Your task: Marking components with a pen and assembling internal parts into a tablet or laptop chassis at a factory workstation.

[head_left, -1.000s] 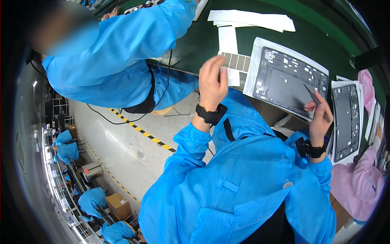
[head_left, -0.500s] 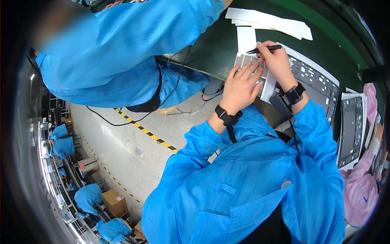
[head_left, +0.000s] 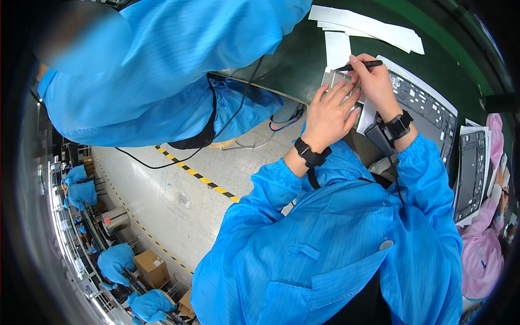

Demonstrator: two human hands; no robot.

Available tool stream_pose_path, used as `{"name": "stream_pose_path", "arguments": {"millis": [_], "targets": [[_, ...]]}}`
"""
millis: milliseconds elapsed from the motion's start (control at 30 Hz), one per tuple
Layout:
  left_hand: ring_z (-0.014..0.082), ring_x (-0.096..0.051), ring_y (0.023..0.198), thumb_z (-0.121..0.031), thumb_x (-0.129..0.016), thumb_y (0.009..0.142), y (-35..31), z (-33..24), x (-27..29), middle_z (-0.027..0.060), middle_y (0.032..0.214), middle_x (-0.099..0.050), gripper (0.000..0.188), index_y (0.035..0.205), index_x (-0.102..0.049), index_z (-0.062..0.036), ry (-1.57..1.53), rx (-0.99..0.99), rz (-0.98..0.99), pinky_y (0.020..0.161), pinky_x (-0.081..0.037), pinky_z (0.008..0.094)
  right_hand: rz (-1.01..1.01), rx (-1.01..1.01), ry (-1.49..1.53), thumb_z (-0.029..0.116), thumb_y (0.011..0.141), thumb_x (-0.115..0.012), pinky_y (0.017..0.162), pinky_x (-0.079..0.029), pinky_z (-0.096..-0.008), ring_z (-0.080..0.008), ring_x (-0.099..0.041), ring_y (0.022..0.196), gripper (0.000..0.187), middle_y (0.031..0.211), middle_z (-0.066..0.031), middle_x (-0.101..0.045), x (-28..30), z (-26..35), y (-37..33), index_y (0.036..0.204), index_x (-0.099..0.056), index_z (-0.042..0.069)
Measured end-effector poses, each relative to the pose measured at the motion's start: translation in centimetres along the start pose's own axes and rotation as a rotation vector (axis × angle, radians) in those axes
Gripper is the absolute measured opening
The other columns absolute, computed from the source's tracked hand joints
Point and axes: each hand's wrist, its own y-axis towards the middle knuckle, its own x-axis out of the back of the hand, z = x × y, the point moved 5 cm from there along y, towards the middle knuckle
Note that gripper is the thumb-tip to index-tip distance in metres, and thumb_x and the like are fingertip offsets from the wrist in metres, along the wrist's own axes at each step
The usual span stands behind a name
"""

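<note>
Hands have converged on the small sheet of grey squares [head_left: 340, 81] at the near tabletop [head_left: 292, 70] edge: left hand [head_left: 327, 114] lies on it, fingers spread flat; right hand [head_left: 374, 81] pinches a black pen-like tool [head_left: 360, 65], tip at the sheet. A second ago the right hand was out on the dark panel tray [head_left: 428, 111]. Judgement: work has shifted to the sheet. White paper strips [head_left: 368, 24] beyond; a co-worker's blue sleeve [head_left: 179, 65] left.
</note>
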Motion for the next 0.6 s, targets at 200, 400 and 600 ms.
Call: {"name": "stream_pose_path", "arguments": {"millis": [200, 400, 600], "targets": [[0.0262, -0.053, 0.128, -0.029, -0.062, 0.089, 0.08, -0.01, -0.01, 0.0082, 0.135, -0.058, 0.039, 0.124, -0.065, -0.0120, 0.009, 0.002, 0.013, 0.106, -0.037, 0.0469, -0.025, -0.032, -0.068, 0.029, 0.097, -0.061, 0.054, -0.046, -0.0257, -0.0103, -0.060, 0.060, 0.029, 0.068, -0.0038, -0.065, -0.20, 0.50, -0.30, 0.090, -0.066, 0.001], [0.0259, -0.052, 0.128, -0.028, -0.062, 0.089, 0.19, -0.08, -0.07, 0.0087, 0.135, -0.058, 0.038, 0.124, -0.065, -0.0118, 0.009, -0.001, 0.015, 0.107, -0.037, 0.0470, -0.009, -0.003, 0.143, 0.029, 0.097, -0.061, 0.054, -0.046, -0.0253, -0.0098, -0.060, 0.061, 0.029, 0.068, -0.0037, -0.065, 0.07, -0.41, 0.08, 0.091, -0.067, 0.001], [0.0253, -0.052, 0.129, -0.028, -0.061, 0.090, 0.10, -0.04, 0.01, 0.0092, 0.134, -0.059, 0.038, 0.123, -0.065, -0.0114, 0.016, 0.003, 0.015, 0.108, -0.036, 0.0465, -0.016, -0.018, -0.060, 0.027, 0.097, -0.062, 0.056, -0.047, -0.0251, -0.0099, -0.061, 0.063, 0.027, 0.072, -0.0062, -0.067, -0.40, 0.27, -0.34, 0.096, -0.068, 0.000]]}}
